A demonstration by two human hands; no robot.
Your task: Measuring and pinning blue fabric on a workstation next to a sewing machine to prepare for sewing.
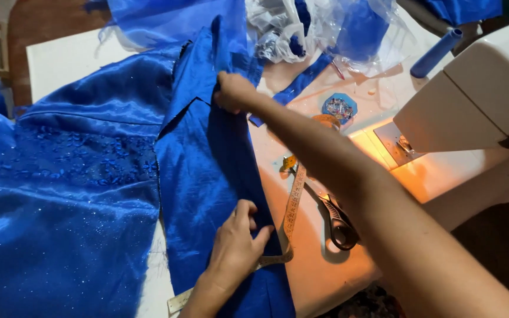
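Two hands pinching a long strip of blue fabric flat on a white sewing table.

The blue fabric strip runs lengthwise from the table's near edge toward its far edge, beside a beaded blue satin dress on the left. The left hand pinches the strip's right edge near the front, fingers closed on the cloth; the right hand grips the same edge farther up. A tape measure and scissors lie just right of the strip. A crumpled clear plastic bag holding blue cloth sits at the far edge, a round blue pin box nearer, the white sewing machine at right.
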